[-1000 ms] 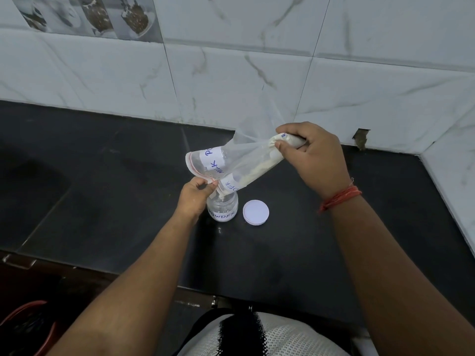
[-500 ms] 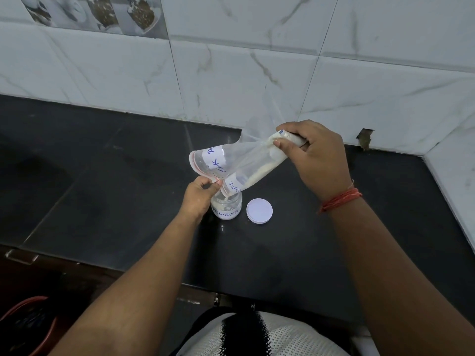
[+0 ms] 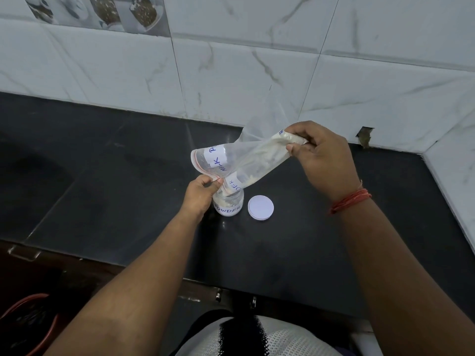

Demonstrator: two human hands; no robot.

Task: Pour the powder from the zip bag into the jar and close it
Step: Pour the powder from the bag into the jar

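Head view: bag [image 3: 246,160] apparently reads "MILK"; jar [image 3: 228,205] "POWDER".

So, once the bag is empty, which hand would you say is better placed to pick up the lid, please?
Probably the right hand: the lid lies right of the jar, on its side, while the left hand pinches the bag mouth at the jar.

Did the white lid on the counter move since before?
No. The white lid lies flat just right of the jar, with the same small gap between them as in the earlier pictures; only the camera shifted.
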